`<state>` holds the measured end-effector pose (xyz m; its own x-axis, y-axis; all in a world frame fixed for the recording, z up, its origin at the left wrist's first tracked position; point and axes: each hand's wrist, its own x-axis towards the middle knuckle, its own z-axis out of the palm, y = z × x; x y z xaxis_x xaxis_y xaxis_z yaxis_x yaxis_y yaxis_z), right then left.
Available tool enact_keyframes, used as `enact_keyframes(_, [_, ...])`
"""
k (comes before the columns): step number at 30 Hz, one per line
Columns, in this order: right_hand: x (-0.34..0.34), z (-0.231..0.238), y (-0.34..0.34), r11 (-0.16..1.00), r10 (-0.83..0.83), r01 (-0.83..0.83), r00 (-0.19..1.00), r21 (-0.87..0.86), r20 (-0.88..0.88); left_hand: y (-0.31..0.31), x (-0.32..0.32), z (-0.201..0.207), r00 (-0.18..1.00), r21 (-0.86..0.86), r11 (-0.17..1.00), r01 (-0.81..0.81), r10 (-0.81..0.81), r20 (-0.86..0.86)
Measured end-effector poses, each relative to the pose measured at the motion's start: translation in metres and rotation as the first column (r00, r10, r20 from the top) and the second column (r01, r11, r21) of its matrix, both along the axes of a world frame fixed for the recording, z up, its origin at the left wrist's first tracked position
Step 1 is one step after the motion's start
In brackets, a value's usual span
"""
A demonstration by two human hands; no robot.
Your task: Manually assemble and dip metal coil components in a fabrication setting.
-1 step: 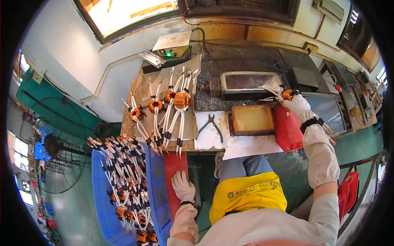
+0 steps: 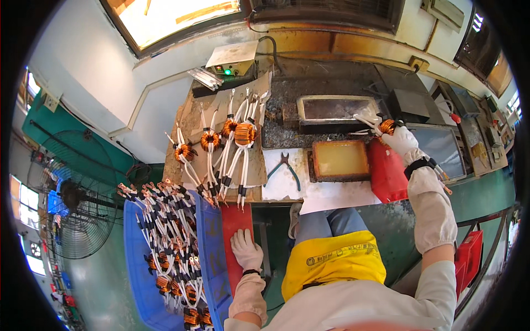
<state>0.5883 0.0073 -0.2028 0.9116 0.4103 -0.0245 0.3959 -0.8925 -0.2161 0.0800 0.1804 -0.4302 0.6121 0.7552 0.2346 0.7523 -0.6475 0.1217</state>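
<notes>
My right hand (image 2: 402, 141), in a white glove, is closed around a copper-wound ring coil (image 2: 387, 127) at the right of the bench. Some of the coil's white leads point left to the right edge of a metal-rimmed rectangular pot (image 2: 338, 110); others hang behind my wrist with bare copper-coloured ends. Below my right hand stands a red container (image 2: 386, 172). My gloved left hand (image 2: 246, 250) lies with its fingers stretched out on a red board (image 2: 236, 220), beside a blue crate (image 2: 212, 243), and holds nothing.
Several ring coils (image 2: 210, 142) with white leads lie on cardboard at the left. Green-handled cutters (image 2: 284, 171) rest beside a tray of yellowish stuff (image 2: 341, 159). A control box (image 2: 234, 67) stands at the back. Many more coils fill the crate; a fan (image 2: 72, 196) stands far left.
</notes>
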Motion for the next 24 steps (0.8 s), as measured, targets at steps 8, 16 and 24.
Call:
enact_keyframes(8, [-0.001, 0.003, -0.001, 0.998, 0.044, -0.041, 0.998, 0.047, -0.055, 0.018, 0.046, 0.064, 0.616, -0.896, 0.443, 0.002, 0.706, 0.35])
enact_keyframes(16, [0.038, -0.026, -0.008, 0.982, 0.188, -0.187, 0.982, 0.023, -0.01, 0.046, 0.1, 0.129, -0.1, -0.313, 0.086, 0.946, 0.995, -0.028])
enact_keyframes(24, [0.032, -0.028, -0.011, 0.978, 0.203, -0.202, 0.979, 0.046, -0.034, 0.005, 0.127, 0.145, 0.008, -0.16, -0.03, 0.987, 0.99, -0.139])
